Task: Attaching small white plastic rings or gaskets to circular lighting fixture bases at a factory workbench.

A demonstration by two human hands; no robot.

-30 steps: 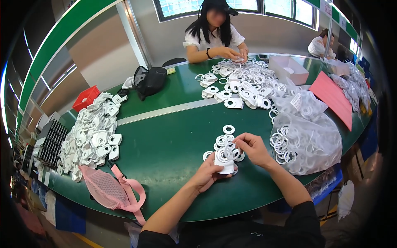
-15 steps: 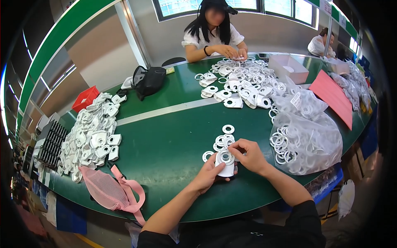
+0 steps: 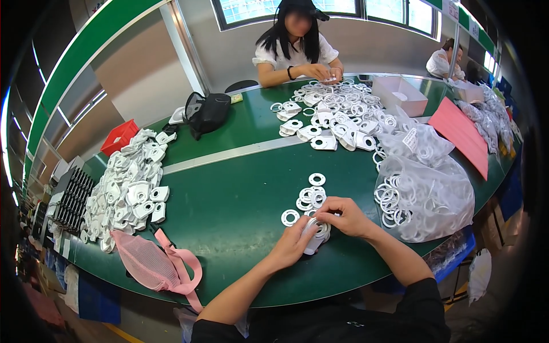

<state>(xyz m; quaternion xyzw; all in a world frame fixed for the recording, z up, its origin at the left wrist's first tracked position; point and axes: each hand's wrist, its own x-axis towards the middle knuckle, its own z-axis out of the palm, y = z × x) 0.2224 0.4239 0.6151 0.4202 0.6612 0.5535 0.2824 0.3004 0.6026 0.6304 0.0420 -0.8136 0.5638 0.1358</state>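
Near the front of the green table, my left hand grips a white plastic part with a round hole and a ring seated at it. The part is tilted, and my left fingers cover some of it. My right hand is closed in a pinch at the part's upper edge; whatever lies between its fingertips is too small to make out. Just beyond my hands lie several loose white rings: a single ring to the left, a small overlapping cluster, and a farther ring.
White parts are heaped at left beside a red bin and a pink mesh bag. A clear bag of rings stands at right. Across the table, a co-worker handles pieces behind another heap. A black bag lies far left.
The white part in my left hand has tilted over, so its face shows less. My right fingers have shifted slightly down and left along its upper edge.
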